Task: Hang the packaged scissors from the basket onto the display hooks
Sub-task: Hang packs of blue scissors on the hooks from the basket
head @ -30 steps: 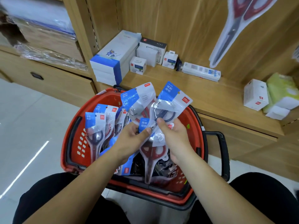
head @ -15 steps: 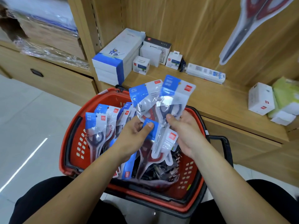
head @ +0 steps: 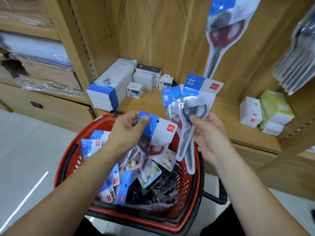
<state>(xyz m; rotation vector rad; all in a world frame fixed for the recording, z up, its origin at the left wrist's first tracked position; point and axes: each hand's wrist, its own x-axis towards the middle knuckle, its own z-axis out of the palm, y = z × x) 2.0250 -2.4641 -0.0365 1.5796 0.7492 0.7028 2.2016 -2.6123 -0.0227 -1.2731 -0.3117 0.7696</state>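
A red basket (head: 185, 189) stands in front of me, holding several blue-and-white packaged scissors (head: 92, 145). My left hand (head: 127, 132) pinches the top card of one red-handled scissors pack (head: 159, 132) above the basket. My right hand (head: 210, 133) grips two packs (head: 192, 106) held upright, a dark-handled one in front and a red-handled one behind. One red-handled pack (head: 221, 36) hangs on the wooden back panel at upper right. The hooks themselves are hidden.
A wooden shelf (head: 221, 120) behind the basket carries a blue-white box stack (head: 110, 86), small white boxes (head: 146, 77) and, at right, white and green boxes (head: 265, 111). More hanging packs (head: 296, 62) are at the far right. A drawer unit (head: 51, 108) stands left; grey floor below.
The hands have parted: my left hand drew one pack out to the left, my right hand lifted the other two up and right. The view tilted upward toward the hanging packs.
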